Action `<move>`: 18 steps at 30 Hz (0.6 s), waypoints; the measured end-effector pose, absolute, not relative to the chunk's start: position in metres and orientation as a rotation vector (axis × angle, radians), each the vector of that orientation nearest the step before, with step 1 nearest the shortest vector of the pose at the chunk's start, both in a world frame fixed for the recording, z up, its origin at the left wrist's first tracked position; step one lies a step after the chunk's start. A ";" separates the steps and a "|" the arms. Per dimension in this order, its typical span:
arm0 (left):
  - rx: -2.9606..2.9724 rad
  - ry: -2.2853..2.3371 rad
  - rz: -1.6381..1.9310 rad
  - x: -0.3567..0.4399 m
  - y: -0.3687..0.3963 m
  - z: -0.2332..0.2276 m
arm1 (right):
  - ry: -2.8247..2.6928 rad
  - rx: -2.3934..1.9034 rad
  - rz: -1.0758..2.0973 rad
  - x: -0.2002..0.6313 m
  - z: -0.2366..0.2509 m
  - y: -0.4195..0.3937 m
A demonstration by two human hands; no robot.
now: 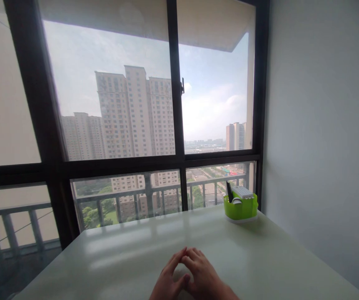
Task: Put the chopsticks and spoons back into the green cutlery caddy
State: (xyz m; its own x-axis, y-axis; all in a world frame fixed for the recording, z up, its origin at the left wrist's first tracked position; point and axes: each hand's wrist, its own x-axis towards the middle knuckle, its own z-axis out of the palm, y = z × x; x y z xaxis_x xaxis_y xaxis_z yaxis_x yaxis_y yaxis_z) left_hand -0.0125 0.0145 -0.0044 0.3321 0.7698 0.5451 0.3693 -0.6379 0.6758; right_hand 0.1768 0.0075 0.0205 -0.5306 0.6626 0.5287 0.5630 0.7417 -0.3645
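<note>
Two hands: both rest low at the near edge of the white table (135, 250), close to the bottom of the view.
Left hand (168, 279): lies palm down, fingers stretched forward and slightly spread, their tips meeting those of the other hand.
Right hand (203, 273): lies palm down, fingers loosely extended and angled toward the left hand; its fingertips overlap or touch the left ones.
Grasp: neither hand holds anything; the fingers are relaxed and open, flat against the tabletop.
Thumbs: the left thumb points toward the right hand and the tips appear to touch; the exact contact is hard to tell.
Nearest object: green organiser (240, 206), standing at the far right corner of the table, well apart from both hands.
Organiser contents: a white ridged block (243, 192) lies on top, a dark upright item (229, 191) sticks out at its left side; what they are cannot be told.
Organiser position: near the grey wall (323, 125) and just in front of the window (142, 104).
Table surface: glossy, reflecting the window light.
Window view: dark frames, a balcony railing (129, 196) and tall apartment blocks beyond.
</note>
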 end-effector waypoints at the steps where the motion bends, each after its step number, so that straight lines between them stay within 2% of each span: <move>1: 2.169 1.003 1.242 -0.012 0.014 -0.004 | -2.279 -0.923 0.197 0.177 0.020 0.008; 18: 2.105 1.051 1.160 -0.012 0.014 -0.006 | -2.239 -0.934 0.239 0.177 0.021 0.006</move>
State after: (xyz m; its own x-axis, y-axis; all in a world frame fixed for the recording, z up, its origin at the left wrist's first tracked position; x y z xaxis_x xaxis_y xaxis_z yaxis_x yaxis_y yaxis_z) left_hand -0.0115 0.0136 -0.0065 0.3342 0.8201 0.4645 0.3818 -0.5684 0.7288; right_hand 0.1767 0.0061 0.0213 -0.5037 0.6837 0.5281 0.5568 0.7243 -0.4067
